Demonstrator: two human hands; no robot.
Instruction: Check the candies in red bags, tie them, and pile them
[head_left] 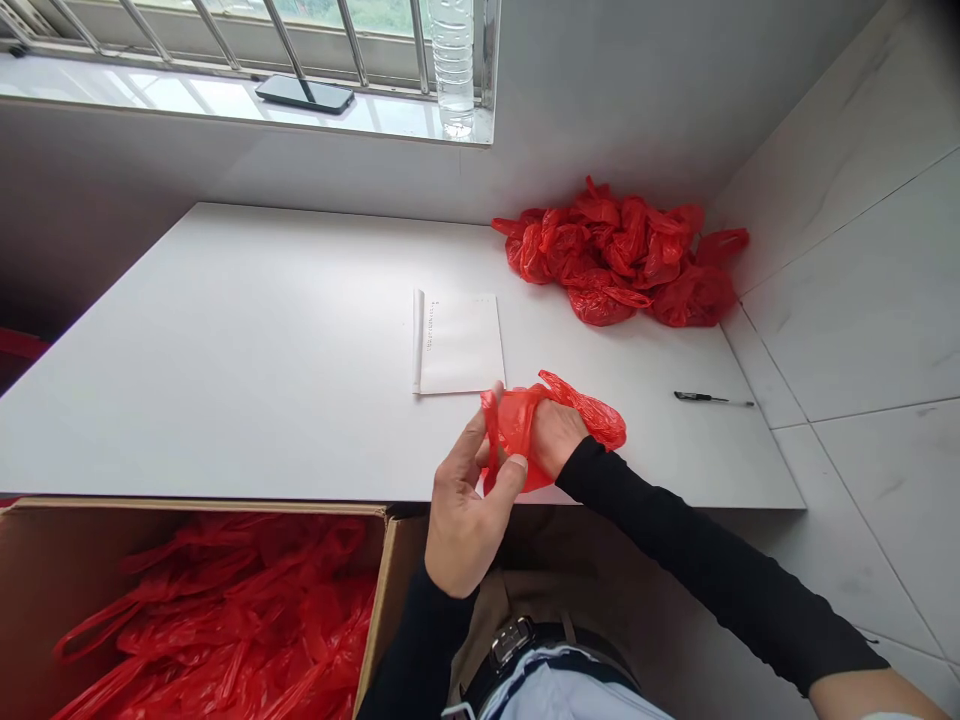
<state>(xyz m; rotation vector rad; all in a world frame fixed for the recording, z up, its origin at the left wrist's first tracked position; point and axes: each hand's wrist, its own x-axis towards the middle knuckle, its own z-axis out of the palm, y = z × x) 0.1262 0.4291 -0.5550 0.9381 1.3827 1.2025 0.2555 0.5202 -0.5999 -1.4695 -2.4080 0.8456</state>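
Note:
A thin red plastic bag [517,422] is between my two hands, just over the front edge of the white table. My left hand [469,500] pinches the bag's left side between thumb and fingers. My right hand [556,436] reaches into the bag from the right; the plastic covers its fingers, so their pose is hidden. Part of the bag [596,412] bulges out behind my right wrist. Just beyond my hands lies a white paper booklet [461,345] with small print along its left side.
Crumpled red bags [615,250] are heaped at the table's [262,350] back right. A black pen [701,398] lies near the right edge. An open cardboard box [381,600] holds red bags [247,620] at lower left. A phone [304,94] and bottle [454,70] are on the sill.

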